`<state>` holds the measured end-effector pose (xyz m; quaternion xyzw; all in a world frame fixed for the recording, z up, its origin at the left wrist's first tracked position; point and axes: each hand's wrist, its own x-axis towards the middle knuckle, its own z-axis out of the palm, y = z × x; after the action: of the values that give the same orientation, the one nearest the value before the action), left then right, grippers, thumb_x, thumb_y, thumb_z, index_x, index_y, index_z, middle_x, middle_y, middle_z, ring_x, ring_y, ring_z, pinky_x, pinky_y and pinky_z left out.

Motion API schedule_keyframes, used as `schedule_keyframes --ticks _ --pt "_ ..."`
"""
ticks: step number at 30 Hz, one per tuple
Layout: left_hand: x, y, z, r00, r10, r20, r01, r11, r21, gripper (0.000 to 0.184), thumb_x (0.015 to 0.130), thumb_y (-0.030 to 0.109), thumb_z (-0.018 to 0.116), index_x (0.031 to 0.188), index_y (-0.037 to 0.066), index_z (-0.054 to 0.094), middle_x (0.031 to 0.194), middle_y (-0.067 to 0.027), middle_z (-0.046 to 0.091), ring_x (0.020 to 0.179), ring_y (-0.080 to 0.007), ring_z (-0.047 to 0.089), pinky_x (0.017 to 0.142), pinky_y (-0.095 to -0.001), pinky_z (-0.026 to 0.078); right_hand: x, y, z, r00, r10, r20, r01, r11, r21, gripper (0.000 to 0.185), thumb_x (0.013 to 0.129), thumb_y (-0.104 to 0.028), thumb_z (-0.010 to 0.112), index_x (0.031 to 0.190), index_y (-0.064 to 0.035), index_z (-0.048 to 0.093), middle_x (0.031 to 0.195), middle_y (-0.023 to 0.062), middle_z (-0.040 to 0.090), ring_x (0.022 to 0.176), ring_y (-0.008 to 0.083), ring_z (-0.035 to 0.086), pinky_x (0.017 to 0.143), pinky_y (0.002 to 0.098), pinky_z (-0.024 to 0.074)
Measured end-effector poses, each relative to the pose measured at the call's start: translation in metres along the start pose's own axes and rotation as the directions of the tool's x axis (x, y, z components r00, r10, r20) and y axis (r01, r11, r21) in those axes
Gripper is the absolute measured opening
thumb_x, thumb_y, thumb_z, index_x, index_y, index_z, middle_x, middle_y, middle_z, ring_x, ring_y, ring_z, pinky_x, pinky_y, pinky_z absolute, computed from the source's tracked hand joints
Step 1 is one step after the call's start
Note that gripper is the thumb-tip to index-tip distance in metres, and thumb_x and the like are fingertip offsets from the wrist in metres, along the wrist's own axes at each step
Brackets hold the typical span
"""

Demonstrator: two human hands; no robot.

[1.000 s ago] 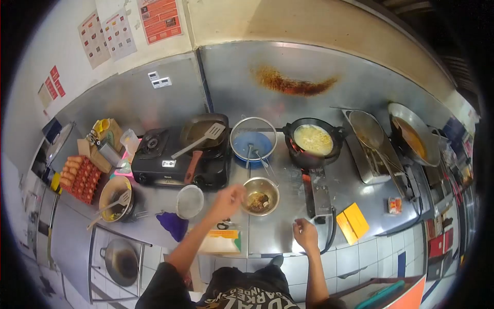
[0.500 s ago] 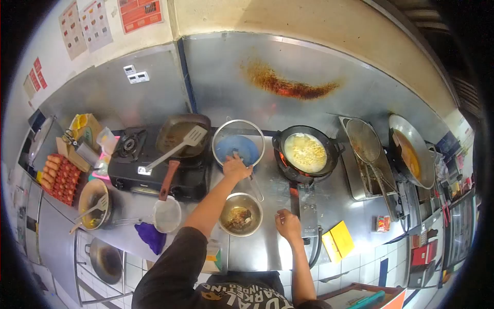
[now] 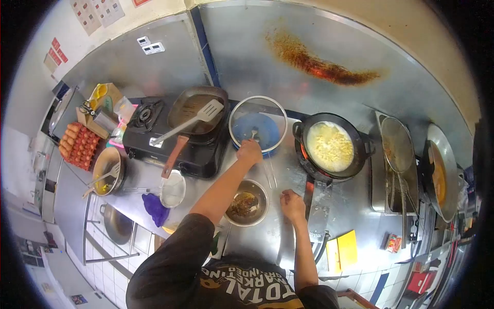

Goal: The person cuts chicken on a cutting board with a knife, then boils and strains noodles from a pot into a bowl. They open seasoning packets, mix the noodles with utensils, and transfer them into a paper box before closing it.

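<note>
My left hand is closed on the handle of a metal utensil that stands in the blue bowl. Over that bowl lies a round strainer. Just below my left hand, a steel bowl holds brown seasoning and some pale bits. My right hand is held closed to the right of the steel bowl, and whatever may be inside its fingers is hidden. A black wok with pale food in bubbling liquid sits on a lit burner.
A black stove bears a square pan with a slotted spatula. Further left are a sieve, a purple cloth, a pan and egg trays. To the right are a fryer tray, a large wok and yellow paper.
My left hand has moved from beside the steel bowl up to the blue bowl and closed on a utensil there. The view has shifted. My right hand stays near the steel bowl.
</note>
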<state>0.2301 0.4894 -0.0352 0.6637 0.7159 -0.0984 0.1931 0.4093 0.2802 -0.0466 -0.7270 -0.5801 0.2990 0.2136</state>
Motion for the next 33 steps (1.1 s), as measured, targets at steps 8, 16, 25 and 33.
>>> schedule_keyframes --ticks 8,16,25,33 --pt "0.004 -0.029 0.018 0.955 0.034 -0.294 -0.052 0.997 -0.055 0.042 0.084 0.012 0.062 0.120 -0.010 0.058 0.112 -0.0285 0.065 0.100 -0.0406 0.070 0.088 -0.0418 0.058 0.090 -0.032 0.049 0.990 -0.093 -0.103 0.086 0.994 -0.069 0.046 0.086 -0.029 0.069 0.124 -0.0049 0.062 0.121 0.0240 0.066 0.111 0.0402 0.064 0.094 0.0481 0.0515" --pt "-0.007 -0.051 -0.029 0.820 0.308 -0.482 -0.498 0.800 -0.336 0.019 0.094 0.011 0.051 0.096 -0.003 0.064 0.081 -0.0244 0.065 0.081 -0.0424 0.066 0.073 -0.0478 0.052 0.103 -0.042 0.054 0.992 0.054 0.117 -0.042 0.994 -0.102 0.045 0.084 -0.036 0.072 0.114 -0.0027 0.063 0.112 0.0239 0.069 0.106 0.0400 0.066 0.091 0.0478 0.0533" --pt "-0.075 0.037 -0.116 0.853 0.414 -0.317 -0.486 0.411 -0.772 0.023 0.102 0.016 0.046 0.093 0.001 0.062 0.065 -0.0026 0.049 0.059 -0.0111 0.047 0.054 -0.0323 0.038 0.118 -0.037 0.076 0.993 -0.105 0.052 0.091 0.971 0.222 0.032 0.081 -0.024 0.070 0.102 -0.0009 0.064 0.091 0.0209 0.072 0.089 0.0384 0.071 0.080 0.0447 0.0567" --pt "-0.103 -0.003 -0.129 0.886 0.452 -0.105 -0.160 0.084 -0.983 0.019 0.107 0.021 0.045 0.105 0.006 0.056 0.066 0.0047 0.037 0.050 -0.0052 0.032 0.043 -0.0240 0.026 0.115 -0.023 0.105 0.989 -0.106 -0.106 0.133 0.943 0.304 0.027 0.085 -0.016 0.065 0.106 -0.0003 0.056 0.078 0.0147 0.070 0.061 0.0244 0.070 0.060 0.0360 0.0574"
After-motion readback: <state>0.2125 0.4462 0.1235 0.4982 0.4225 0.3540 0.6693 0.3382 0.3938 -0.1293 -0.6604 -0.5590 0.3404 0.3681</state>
